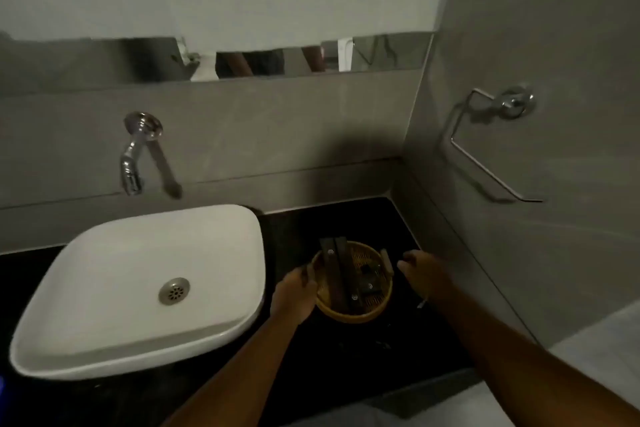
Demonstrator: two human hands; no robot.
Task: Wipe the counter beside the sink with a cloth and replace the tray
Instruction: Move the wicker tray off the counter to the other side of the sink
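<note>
A round yellow basket tray [349,315] stands on the black counter [408,340] to the right of the white sink [138,288]. Dark wooden pieces with bolts lie inside it. My left hand [294,295] grips the tray's left rim. My right hand [420,270] is at the tray's right side, fingers curled by the rim; contact is hard to tell in the dim light. No cloth is in view.
A chrome wall tap [133,163] hangs over the sink. A chrome towel ring [491,146] juts from the right wall, above the counter's corner. A mirror strip [242,59] runs along the back wall. The counter's front edge lies below my forearms.
</note>
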